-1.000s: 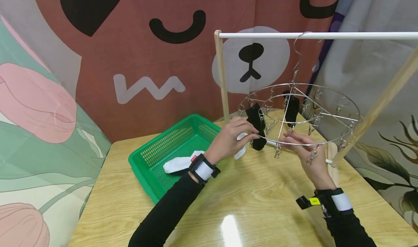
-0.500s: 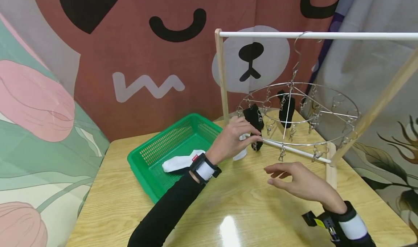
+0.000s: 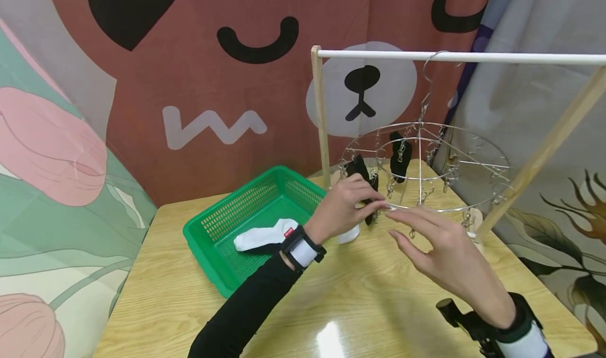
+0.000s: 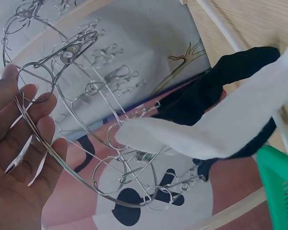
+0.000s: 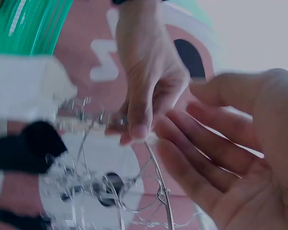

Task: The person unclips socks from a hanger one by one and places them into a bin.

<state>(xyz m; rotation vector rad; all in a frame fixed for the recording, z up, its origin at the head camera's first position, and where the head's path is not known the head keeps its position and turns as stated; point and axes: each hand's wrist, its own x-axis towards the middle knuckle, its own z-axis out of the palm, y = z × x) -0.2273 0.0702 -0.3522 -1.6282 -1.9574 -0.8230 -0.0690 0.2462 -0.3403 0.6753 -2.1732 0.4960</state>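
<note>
White sock (image 3: 349,235) pinched in left hand (image 3: 344,206) at wire clip ring (image 3: 426,208); right hand (image 3: 442,247) open, fingertips steadying rim. Step: clipping sock. Next probably needs clip opened.

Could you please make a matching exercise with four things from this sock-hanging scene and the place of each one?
Things:
1. white sock
2. black sock
3. round wire hanger
4. green basket

Places:
a. hooked on the white rod
b. lying in the green basket
c. standing on the wooden table
d. clipped to the far side of the wire ring

Pairs: 1-b, 2-d, 3-a, 4-c
</note>
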